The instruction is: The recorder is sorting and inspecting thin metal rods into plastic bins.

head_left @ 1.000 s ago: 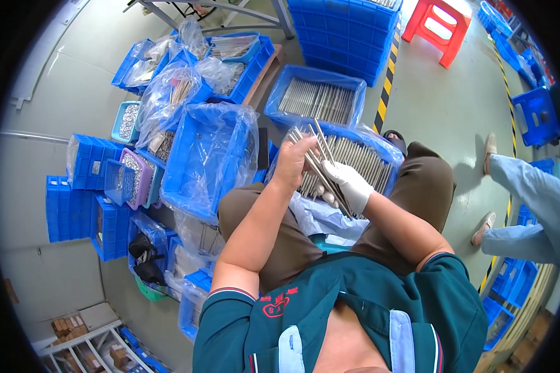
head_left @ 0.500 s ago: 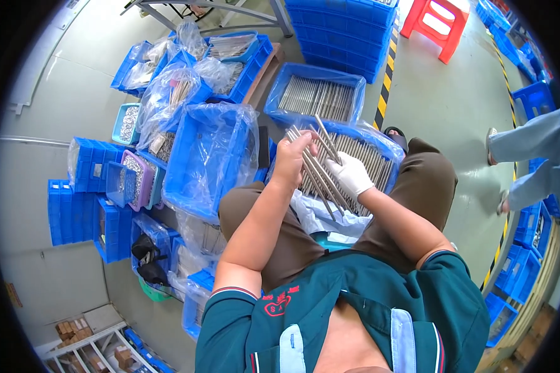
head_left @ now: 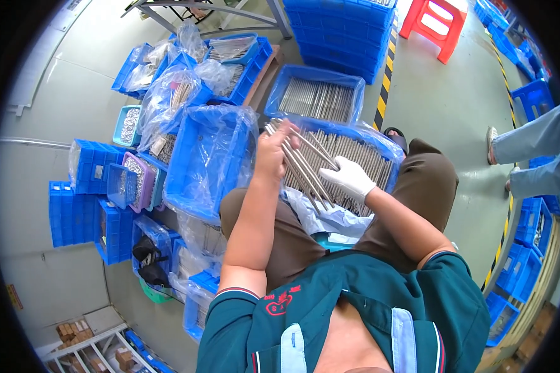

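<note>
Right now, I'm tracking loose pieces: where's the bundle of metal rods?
In the head view, the rod bundle is in the bare left hand, left of the gloved right hand, over the nearer rod-filled blue crate.

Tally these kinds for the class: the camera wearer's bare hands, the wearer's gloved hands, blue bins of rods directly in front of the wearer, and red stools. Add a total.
Bare left hand: 1
Gloved right hand: 1
Blue bins of rods: 2
Red stool: 1
Total: 5
</note>
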Demonstrator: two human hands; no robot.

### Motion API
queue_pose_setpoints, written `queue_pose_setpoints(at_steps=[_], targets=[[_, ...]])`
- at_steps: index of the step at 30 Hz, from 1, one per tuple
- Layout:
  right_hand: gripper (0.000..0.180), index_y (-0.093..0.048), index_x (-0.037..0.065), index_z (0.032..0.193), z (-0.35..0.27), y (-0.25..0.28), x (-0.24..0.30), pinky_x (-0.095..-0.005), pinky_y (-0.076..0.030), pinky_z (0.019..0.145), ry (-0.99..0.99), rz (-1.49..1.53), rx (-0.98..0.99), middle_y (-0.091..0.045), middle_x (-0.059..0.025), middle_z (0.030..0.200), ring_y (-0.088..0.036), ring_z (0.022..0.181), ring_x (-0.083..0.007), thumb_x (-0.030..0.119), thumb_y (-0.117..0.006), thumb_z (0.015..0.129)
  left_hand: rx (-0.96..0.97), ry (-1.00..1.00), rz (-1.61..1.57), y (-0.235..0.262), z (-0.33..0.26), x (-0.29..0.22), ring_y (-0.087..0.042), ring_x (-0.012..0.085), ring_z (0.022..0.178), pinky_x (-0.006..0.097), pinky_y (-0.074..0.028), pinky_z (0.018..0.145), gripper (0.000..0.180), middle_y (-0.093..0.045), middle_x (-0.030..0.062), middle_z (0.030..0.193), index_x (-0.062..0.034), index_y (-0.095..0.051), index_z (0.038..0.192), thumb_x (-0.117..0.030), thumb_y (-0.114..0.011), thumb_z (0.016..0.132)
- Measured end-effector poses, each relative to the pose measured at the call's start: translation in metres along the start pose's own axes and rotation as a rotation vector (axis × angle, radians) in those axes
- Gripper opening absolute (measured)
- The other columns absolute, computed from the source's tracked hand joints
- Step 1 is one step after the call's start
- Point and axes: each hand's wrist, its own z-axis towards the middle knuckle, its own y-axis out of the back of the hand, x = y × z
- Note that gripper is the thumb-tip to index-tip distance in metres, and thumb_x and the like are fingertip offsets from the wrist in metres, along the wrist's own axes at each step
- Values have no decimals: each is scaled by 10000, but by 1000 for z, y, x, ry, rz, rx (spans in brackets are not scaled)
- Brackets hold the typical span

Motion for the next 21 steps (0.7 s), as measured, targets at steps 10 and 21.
queue_pose_setpoints(at_steps=[10, 21], targets=[[395, -602, 103, 778, 2, 8, -16, -220, -170, 325, -184, 1717, 657, -245, 103, 447, -222, 334, -52, 471, -514, 890, -245, -650, 606, -10, -13, -18, -574, 109, 591, 270, -447, 537, 162, -613, 32, 662, -34, -622, 813, -183, -611, 877], [247, -629, 71, 942, 4, -35, -23, -371, -503, 725, 142, 2419, 737, -615, -92, 898, -596, 830, -202, 276, -494, 910, 523, -1503, 1251, -58, -55, 35, -524, 164, 635, 309, -428, 516, 214, -586, -2, 895, -134, -609, 877, -187, -584, 672]])
